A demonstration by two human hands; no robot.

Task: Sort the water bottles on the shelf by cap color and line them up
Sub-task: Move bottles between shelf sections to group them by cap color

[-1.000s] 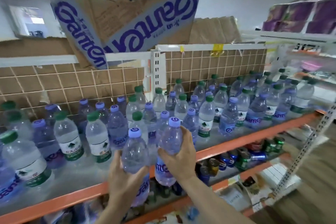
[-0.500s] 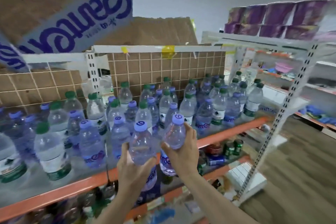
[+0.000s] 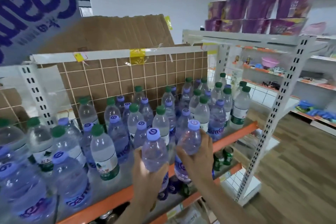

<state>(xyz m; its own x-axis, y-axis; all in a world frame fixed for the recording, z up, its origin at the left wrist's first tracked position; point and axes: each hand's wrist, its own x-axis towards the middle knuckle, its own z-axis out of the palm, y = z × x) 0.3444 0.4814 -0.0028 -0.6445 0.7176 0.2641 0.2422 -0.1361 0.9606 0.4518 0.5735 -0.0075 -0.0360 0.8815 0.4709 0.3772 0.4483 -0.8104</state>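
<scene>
Orange-edged shelf [image 3: 234,133] crowded with mixed green- and purple-capped bottles. Head view: left hand [image 3: 145,172] grips one purple-capped bottle [image 3: 154,151], right hand [image 3: 197,158] another [image 3: 190,142], both held before the shelf's front edge. Full, probably heavy, slick; mid-body grasp seems safest.

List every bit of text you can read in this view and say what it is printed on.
"Gante", partly cut off: label of the purple-capped bottle at the front left of the shelf.
"ante": label of a purple-capped bottle near the shelf's right end.
Large purple letters, cropped and upside down, not readable as a word: cardboard box.
Green-capped bottle labels, purple cup packs: too blurred.
</scene>
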